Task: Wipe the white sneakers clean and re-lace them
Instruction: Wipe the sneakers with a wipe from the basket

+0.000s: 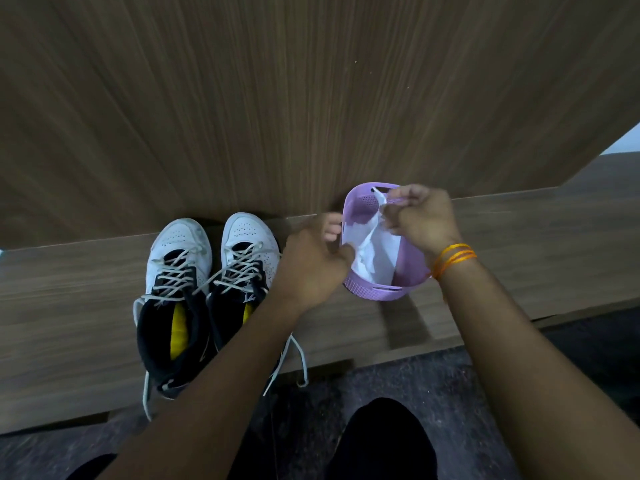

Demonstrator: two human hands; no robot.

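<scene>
Sneakers [178, 268], white with dark collars and yellow insoles, stand side by side on the wooden worktop [69, 289], toes against an upright wood-grain panel [277, 98]. Both are laced; loose lace ends [298, 358] trail over the worktop's near edge. Just to their right sits a lilac basket [377, 293] holding a crumpled white wipe [379, 258]. The left hand [311, 261] grips the basket's near-left rim, fingers curled round it. The right hand [422, 220], with orange threads [453, 258] at the wrist, hovers over the basket's far side, its fingers pinched together on the wipe's upper end.
</scene>
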